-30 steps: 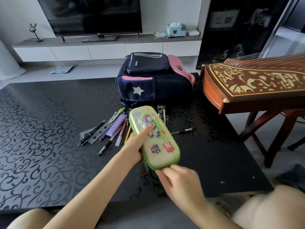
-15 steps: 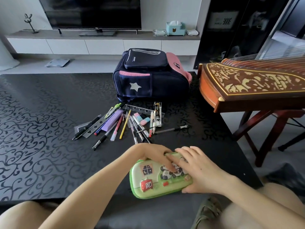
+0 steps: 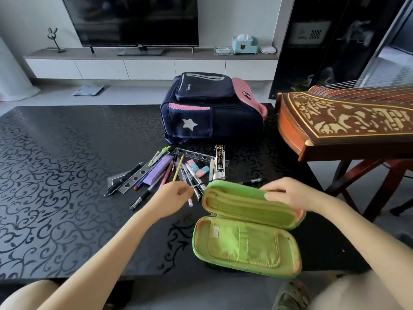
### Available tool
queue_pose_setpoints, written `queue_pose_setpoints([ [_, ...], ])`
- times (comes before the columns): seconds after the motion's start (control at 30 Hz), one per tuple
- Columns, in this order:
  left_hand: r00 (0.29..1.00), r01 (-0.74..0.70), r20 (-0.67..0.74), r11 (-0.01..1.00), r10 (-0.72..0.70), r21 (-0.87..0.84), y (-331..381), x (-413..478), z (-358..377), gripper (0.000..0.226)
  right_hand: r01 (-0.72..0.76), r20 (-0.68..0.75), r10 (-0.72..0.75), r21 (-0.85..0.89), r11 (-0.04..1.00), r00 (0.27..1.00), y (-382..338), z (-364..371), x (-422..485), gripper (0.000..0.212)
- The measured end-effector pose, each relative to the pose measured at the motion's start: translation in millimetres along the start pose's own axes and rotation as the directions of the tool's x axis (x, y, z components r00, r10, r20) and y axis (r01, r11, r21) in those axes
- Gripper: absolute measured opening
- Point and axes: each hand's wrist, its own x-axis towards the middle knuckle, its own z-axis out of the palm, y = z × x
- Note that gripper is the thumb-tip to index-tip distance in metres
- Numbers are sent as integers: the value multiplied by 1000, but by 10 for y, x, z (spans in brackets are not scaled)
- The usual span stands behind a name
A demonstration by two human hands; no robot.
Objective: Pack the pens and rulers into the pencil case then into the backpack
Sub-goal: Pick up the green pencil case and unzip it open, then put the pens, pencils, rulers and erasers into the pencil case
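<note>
The green pencil case (image 3: 245, 229) lay unzipped and spread open on the near edge of the black patterned table (image 3: 55, 186), both halves showing empty green lining. The right hand (image 3: 288, 193) held the upper, far half by its rim, fingers closed over the edge to keep it propped open. The left hand (image 3: 174, 198) reached into the near end of the scattered stationery, fingers curled around what appeared to be a clear-barrelled pen (image 3: 193, 191); whether it was truly gripped or only touched could not be told.

The rest of the pens, a yellow pencil (image 3: 178, 168), clear stencil rulers (image 3: 134, 177), a purple box (image 3: 158, 170) and erasers (image 3: 199, 168) lay loose between the case and the navy backpack (image 3: 212, 110), which stood closed at the table's far side.

The step in hand seemed to be the first pick for loading the case. The next move likely called for lifting that pen clear of its neighbours and laying it lengthwise in the open case.
</note>
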Motion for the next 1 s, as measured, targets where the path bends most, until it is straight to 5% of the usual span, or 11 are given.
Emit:
queue_pose_setpoints([
  [0.27, 973, 106, -215, 992, -88, 70, -85, 206, -51, 14, -234, -139, 196, -356, 905, 971, 150, 95, 645, 30],
  [0.37, 984, 57, -170, 996, -44, 69, -86, 167, 72, 11, -173, -308, 11, -504, 846, 951, 104, 265, 758, 26],
  [0.43, 986, 35, -164, 998, -25, 55, -88, 159, 159, 10, -136, -407, -68, -452, 882, 911, 5, 360, 817, 20],
  [0.53, 972, 33, -235, 999, -23, 38, -74, 302, 231, 12, -167, -471, 23, -266, 949, 882, -176, 443, 1069, 27],
  [0.67, 947, 55, -315, 997, -70, -59, 0, 488, 237, 15, -136, -379, 43, -223, 965, 924, -497, 547, 1325, 32],
  [0.83, 992, 72, -95, 995, -78, -66, 86, 496, 391, 21, -272, -255, 174, -428, 862, 951, -557, 627, 1134, 35],
  [1.0, 964, 175, -199, 984, -173, -8, 157, 585, 591, 29, -394, -241, 327, -329, 858, 914, -580, 918, 1141, 24],
])
